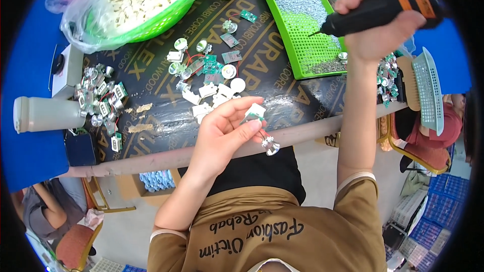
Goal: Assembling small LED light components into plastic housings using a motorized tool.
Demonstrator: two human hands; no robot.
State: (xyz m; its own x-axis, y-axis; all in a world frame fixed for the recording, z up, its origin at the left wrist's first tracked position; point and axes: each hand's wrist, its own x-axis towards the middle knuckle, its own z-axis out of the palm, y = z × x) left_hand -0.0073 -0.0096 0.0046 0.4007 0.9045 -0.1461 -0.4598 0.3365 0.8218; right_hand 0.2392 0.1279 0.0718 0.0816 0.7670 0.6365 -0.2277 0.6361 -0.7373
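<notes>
Pinched in the fingers of my left hand (222, 128) is a small green circuit board (253, 116) with a white plastic piece on it. From it, a silver cone-shaped lamp reflector (270, 146) hangs on thin wires at the table's near edge. My right hand (375, 35) is wrapped around a black and orange electric screwdriver (385, 12). Its thin bit points left, over a green perforated tray (308, 50). Small silver screws (297, 1) cover the tray's far part, and a darker heap of screws (327, 66) lies at its near end.
White plastic parts (206, 90), boards and reflectors lie mid-table; more lamp assemblies (103, 95) heap at left beside a white bottle (48, 114). A green basket (166, 30) of white pieces stands far left. At right are a brush (407, 83) and a pale basket (428, 90).
</notes>
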